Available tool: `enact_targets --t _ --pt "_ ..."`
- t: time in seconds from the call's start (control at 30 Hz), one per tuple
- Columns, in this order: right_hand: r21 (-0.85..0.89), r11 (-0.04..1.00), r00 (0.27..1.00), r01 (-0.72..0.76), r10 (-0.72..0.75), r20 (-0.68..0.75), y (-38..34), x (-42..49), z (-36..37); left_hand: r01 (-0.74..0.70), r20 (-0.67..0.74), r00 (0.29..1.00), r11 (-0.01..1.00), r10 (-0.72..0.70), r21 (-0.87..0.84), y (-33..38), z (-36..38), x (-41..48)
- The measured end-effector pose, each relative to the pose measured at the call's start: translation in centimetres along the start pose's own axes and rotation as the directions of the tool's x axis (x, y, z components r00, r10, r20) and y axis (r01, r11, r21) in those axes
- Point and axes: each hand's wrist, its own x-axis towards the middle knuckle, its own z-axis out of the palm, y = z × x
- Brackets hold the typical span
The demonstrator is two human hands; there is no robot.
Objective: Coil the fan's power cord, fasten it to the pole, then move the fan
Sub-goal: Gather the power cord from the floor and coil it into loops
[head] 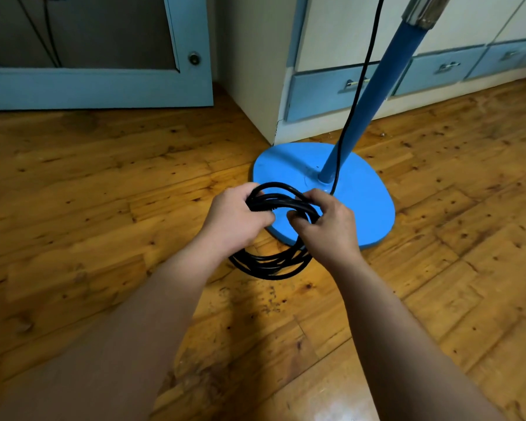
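Observation:
The black power cord (271, 264) is wound into a coil of several loops, held above the wooden floor in front of the fan's blue base (365, 189). My left hand (234, 217) grips the coil's upper left side. My right hand (325, 223) grips its upper right side, fingers curled round the strands. From the coil one strand of cord runs up alongside the blue pole (368, 95), which rises to a chrome section at the top edge. The fan head is out of view.
A white cabinet corner (255, 71) stands just behind the base, with blue drawers (325, 92) along its right face. A blue-framed door (97, 80) is at the back left. Wooden floor (88, 192) extends to the left and right.

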Motion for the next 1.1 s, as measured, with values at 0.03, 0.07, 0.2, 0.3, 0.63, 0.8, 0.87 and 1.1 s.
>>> enact_targets --t 0.03,0.07,0.2,0.3,0.63,0.8,0.87,1.1 --pt "0.007 1.0 1.0 -0.003 0.003 -0.011 -0.1 0.0 -0.1 -0.011 -0.014 1.0 1.0 0.011 -0.027 0.1 0.1 -0.1" --pt "-0.001 1.0 1.0 0.001 -0.001 -0.02 -0.1 0.1 -0.2 -0.023 -0.032 0.999 0.998 0.022 -0.055 0.1 0.1 -0.2" --pt "-0.047 0.999 1.0 0.0 0.0 -0.009 0.3 0.6 -0.8 -0.014 -0.14 0.99 0.969 -0.021 -0.245 -0.3 0.3 -0.2" --pt "-0.146 0.989 1.0 0.008 -0.011 -0.018 0.8 1.2 -0.9 -0.016 -0.18 0.983 0.963 -0.034 -0.27 -0.2 0.1 0.0" --pt "-0.256 0.962 0.991 0.097 -0.116 -0.059 0.4 1.4 -0.8 0.063 -0.208 0.959 0.861 -0.192 -0.505 0.9 -0.5 -0.2" --pt "-0.129 0.991 0.998 0.037 -0.03 0.055 -0.3 1.5 -0.7 0.104 -0.11 0.973 0.805 -0.205 -0.585 1.2 -0.7 -0.3" --pt "0.041 0.997 0.992 -0.058 0.054 0.111 -0.9 1.6 -0.7 0.113 -0.098 0.971 0.784 -0.217 -0.61 1.2 -0.8 -0.2" --pt "0.35 0.926 0.989 -0.142 0.119 0.085 -1.9 1.4 -0.7 0.148 -0.064 0.977 0.857 -0.205 -0.494 1.5 -1.2 0.3"
